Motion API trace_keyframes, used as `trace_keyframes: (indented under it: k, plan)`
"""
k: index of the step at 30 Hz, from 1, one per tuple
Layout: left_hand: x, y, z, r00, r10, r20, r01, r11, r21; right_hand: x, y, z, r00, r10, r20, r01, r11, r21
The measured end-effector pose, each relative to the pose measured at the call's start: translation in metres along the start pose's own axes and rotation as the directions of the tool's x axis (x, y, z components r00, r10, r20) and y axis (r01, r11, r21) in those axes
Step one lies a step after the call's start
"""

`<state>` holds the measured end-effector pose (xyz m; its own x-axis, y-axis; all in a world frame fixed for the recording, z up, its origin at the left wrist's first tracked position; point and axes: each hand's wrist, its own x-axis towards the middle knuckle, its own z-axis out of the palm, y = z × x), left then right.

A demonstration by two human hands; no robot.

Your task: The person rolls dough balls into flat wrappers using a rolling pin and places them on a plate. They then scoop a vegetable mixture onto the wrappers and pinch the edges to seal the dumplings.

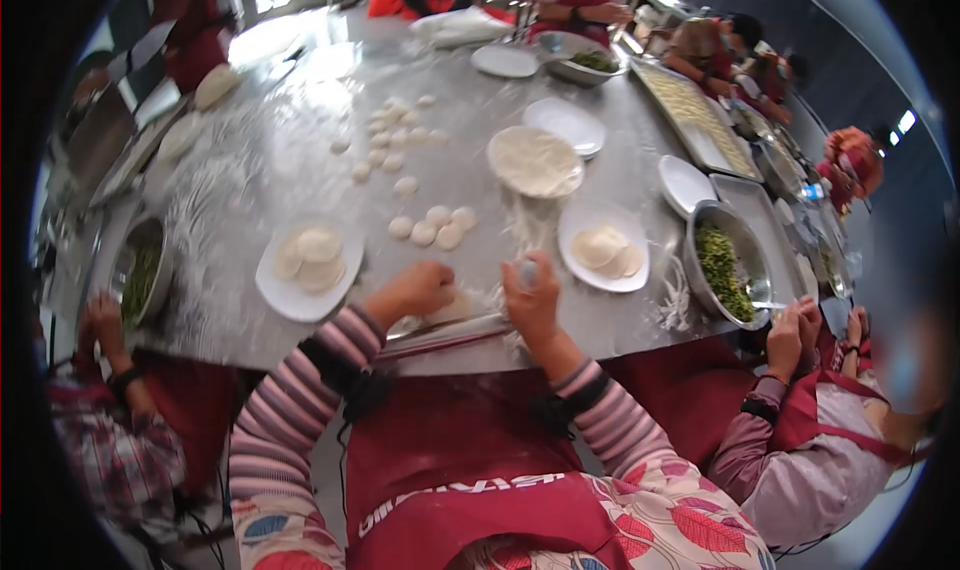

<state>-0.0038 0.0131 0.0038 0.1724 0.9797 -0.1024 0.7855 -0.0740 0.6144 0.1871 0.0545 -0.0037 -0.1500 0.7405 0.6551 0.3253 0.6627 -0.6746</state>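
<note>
Near the table's front edge, my left hand [415, 291] is closed with its fingers curled down, and what they hold, if anything, is hidden. A pale piece of dough [447, 311] lies just below its fingers, partly covered. To the right, my right hand [533, 297] wraps round what looks like a rolling pin [528, 271], with its rounded grey end showing. Beyond my hands sit several small dough balls [437, 228]. Flat dough wrappers [312, 257] lie stacked on a white plate [346, 282] at left, and more wrappers [605, 251] are on a plate at right.
A plate of flour [535, 162] stands past my right hand. Steel bowls of chopped green filling stand right [724, 270] and left [148, 270]. More dough pieces [390, 135] dot the floury metal table [250, 185]. People in red aprons work on both sides and opposite.
</note>
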Motion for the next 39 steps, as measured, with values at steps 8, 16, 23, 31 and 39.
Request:
trace_keyframes:
  k: [8,16,23,31,39]
  plan:
    - [-0.005,0.003,-0.010,0.976,-0.188,0.111,0.213,0.928,-0.305,-0.046,-0.007,-0.036,0.992,0.122,0.032,-0.125,0.987,0.102]
    - [-0.026,-0.001,-0.016,0.991,-0.117,0.064,0.117,0.993,0.011,-0.017,-0.017,-0.021,0.999,0.053,0.008,-0.053,0.998,0.036]
    - [-0.026,0.001,-0.015,0.992,-0.123,0.003,0.123,0.992,0.013,-0.028,-0.012,-0.027,1.000,-0.002,-0.010,0.002,1.000,0.013]
    - [-0.005,-0.002,-0.006,1.000,0.014,-0.003,-0.014,0.998,0.062,0.028,0.035,0.047,0.999,-0.050,-0.002,0.050,0.999,0.018]
    - [-0.016,-0.020,-0.003,1.000,-0.023,-0.020,0.019,0.989,-0.145,-0.026,-0.005,-0.022,1.000,0.015,0.000,-0.014,0.996,0.088]
